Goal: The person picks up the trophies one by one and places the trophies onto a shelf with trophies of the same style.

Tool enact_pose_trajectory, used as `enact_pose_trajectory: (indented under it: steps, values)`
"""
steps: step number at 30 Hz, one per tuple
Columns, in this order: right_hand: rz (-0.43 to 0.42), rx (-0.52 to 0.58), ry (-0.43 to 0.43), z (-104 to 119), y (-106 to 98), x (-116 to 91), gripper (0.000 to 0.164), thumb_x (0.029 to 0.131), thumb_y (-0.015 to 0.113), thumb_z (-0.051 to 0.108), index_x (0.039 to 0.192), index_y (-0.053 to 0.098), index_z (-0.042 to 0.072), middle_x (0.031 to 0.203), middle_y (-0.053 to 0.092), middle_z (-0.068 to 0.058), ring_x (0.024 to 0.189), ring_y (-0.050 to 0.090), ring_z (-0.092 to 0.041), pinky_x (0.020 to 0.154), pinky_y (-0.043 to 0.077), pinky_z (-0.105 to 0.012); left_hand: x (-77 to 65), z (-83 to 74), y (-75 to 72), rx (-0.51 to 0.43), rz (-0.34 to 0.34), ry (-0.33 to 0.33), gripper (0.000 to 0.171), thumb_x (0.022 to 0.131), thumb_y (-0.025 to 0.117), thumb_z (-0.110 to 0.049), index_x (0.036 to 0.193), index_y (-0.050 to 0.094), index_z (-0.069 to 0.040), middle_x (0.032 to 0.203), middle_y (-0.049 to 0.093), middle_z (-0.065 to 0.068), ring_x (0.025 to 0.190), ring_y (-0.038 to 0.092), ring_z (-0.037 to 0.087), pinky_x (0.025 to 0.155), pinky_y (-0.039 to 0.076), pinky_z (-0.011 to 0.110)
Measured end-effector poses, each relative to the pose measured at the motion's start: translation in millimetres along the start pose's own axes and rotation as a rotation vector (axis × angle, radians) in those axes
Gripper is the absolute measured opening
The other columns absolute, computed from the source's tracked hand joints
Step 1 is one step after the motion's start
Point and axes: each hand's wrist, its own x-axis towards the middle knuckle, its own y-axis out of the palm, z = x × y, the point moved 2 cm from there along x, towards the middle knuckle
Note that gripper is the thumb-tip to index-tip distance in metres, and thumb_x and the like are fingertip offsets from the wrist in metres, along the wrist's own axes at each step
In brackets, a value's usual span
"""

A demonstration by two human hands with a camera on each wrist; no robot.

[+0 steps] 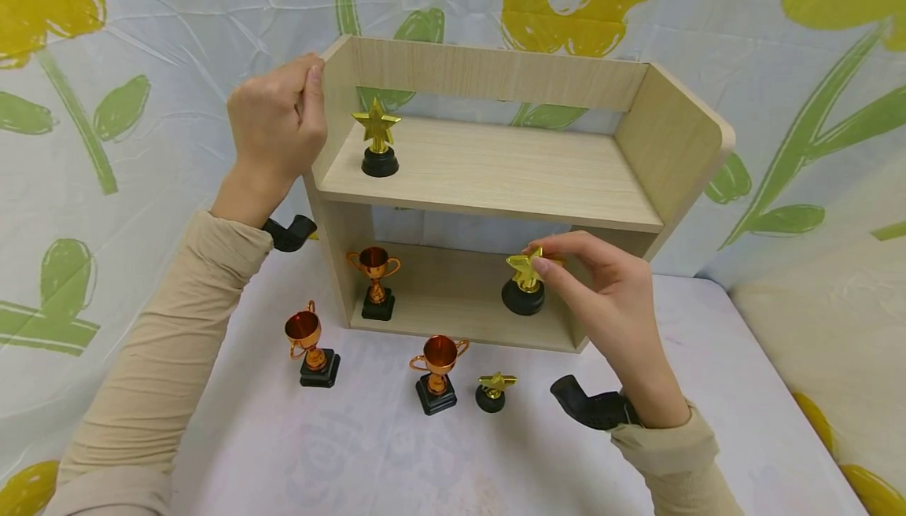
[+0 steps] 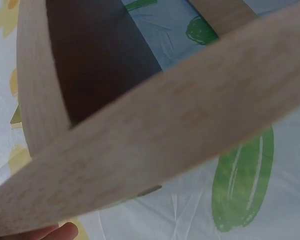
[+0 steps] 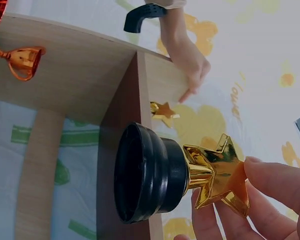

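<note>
1. Right hand (image 1: 609,288): narrow, thumb and fingers pinching the star of a gold trophy, the other fingers loosely bent behind it.
2. Held gold trophy (image 1: 524,280): five-pointed star on a round black base, held tilted, at the right part of the shelf unit's lower compartment. Whether its base touches the board I cannot tell.
3. Left hand (image 1: 279,119): closed over the upper part of the shelf unit's left side panel, gripping its edge.
4. Shelf unit (image 1: 495,174): pale wood grain, two tiers, raised sides, a rail across the far side, standing on the bench (image 1: 382,453).
5. Upper gold trophy (image 1: 380,138): star on a round black base, upright at the left end of the top tier.
6. Shelved cup (image 1: 377,293): bronze, two-handled, square black base, upright at the left end of the lower compartment.
7. Left cup (image 1: 315,359): bronze, on the bench, near side of the unit's left corner.
8. Middle cup (image 1: 437,384): bronze, on the bench farther right, before the unit.
9. Bench gold trophy (image 1: 493,392): star on a round black base, just right of the middle cup.
10. Backdrop (image 1: 177,28): pale cloth printed with yellow flowers and green leaves, on the far side.
</note>
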Motion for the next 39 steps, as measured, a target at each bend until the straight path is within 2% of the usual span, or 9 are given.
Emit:
enact_pose_trajectory:
  steps: [8, 16, 23, 31, 39]
  values:
    - [0.001, 0.027, -0.015, 1.9, -0.3, 6.6, 0.018, 0.086, 0.069, -0.010, 0.104, 0.070, -0.007, 0.100, 0.070, -0.013, 0.098, 0.064, -0.023, 0.090, 0.048, -0.025, -0.2, 0.3, 0.0, 0.004, 0.006, 0.000, 0.033, 0.096, 0.040, -0.021, 0.073, 0.057, -0.005, 0.055, 0.041, 0.008, 0.047, 0.035, 0.025, 0.047, 0.022, 0.037]
    - [-0.001, 0.007, -0.001, 5.3, -0.5, 13.7, 0.019, 0.086, 0.070, -0.007, 0.105, 0.071, -0.006, 0.100, 0.070, -0.013, 0.099, 0.064, -0.023, 0.089, 0.049, -0.025, -0.6, 0.7, -0.2, 0.000, 0.004, -0.004, 0.034, 0.097, 0.040, -0.021, 0.070, 0.054, -0.005, 0.054, 0.040, 0.008, 0.046, 0.034, 0.025, 0.047, 0.021, 0.037]
    - [0.007, 0.008, -0.005, 12.7, 0.4, 19.6, 0.017, 0.086, 0.071, -0.006, 0.104, 0.071, -0.006, 0.099, 0.070, -0.014, 0.096, 0.063, -0.023, 0.088, 0.049, -0.026, -0.8, 1.4, -1.3, 0.008, 0.006, -0.003, 0.034, 0.097, 0.040, -0.020, 0.074, 0.059, -0.004, 0.056, 0.043, 0.009, 0.047, 0.036, 0.025, 0.047, 0.022, 0.037]
    - [0.003, 0.008, 0.001, 20.4, 1.2, 26.5, 0.017, 0.087, 0.071, -0.004, 0.103, 0.072, -0.005, 0.098, 0.070, -0.012, 0.095, 0.062, -0.024, 0.089, 0.048, -0.026, 0.1, 0.4, -1.2, 0.004, 0.001, 0.002, 0.034, 0.097, 0.040, -0.020, 0.073, 0.058, -0.004, 0.056, 0.042, 0.008, 0.046, 0.036, 0.025, 0.046, 0.022, 0.037]
    - [-0.019, -0.056, 0.033, 23.8, 1.5, 38.2, 0.016, 0.088, 0.072, 0.003, 0.104, 0.073, -0.001, 0.101, 0.071, -0.010, 0.103, 0.063, -0.024, 0.093, 0.046, -0.027, 0.6, -0.5, -0.4, 0.004, 0.000, 0.003, 0.034, 0.096, 0.040, -0.021, 0.071, 0.057, -0.005, 0.056, 0.044, 0.009, 0.047, 0.037, 0.025, 0.047, 0.023, 0.038]
